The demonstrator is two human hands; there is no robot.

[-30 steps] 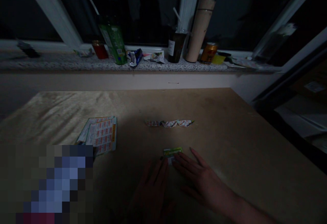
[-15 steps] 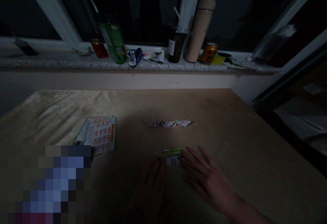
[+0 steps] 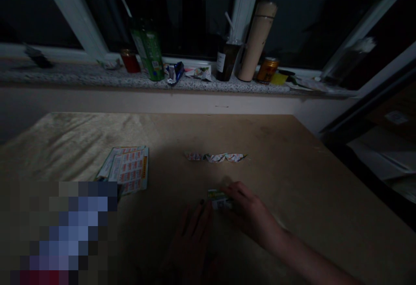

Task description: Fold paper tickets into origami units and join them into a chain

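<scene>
1. Curled and raised at the knuckles since the earlier frame: right hand point(image 3: 256, 215), now over the right end of the small green-and-white card point(image 3: 218, 202), no longer flat beside it with fingers spread.
2. Nearly unchanged: left hand point(image 3: 194, 233), laid flat, fingers extended, fingertips at the card's left edge; grip unclosed, with no hold visible.
3. Right grip: fingers bent, partly closed, thumb lost in the dark; cannot tell whether pinching the card or merely touching.
4. Lying between both hands on the surface point(image 3: 302, 189): the card, on the near side of a row of folded paper pieces point(image 3: 216, 158), with printed sheets point(image 3: 130, 170) well off to the left.
5. Possible trouble: skewing or sliding the card, from an off-centre pull by the right fingers against too light a left press.
6. Also possible: missing the card's edge, from dim light; nudging the folded pieces, from reaching too far forward.
</scene>
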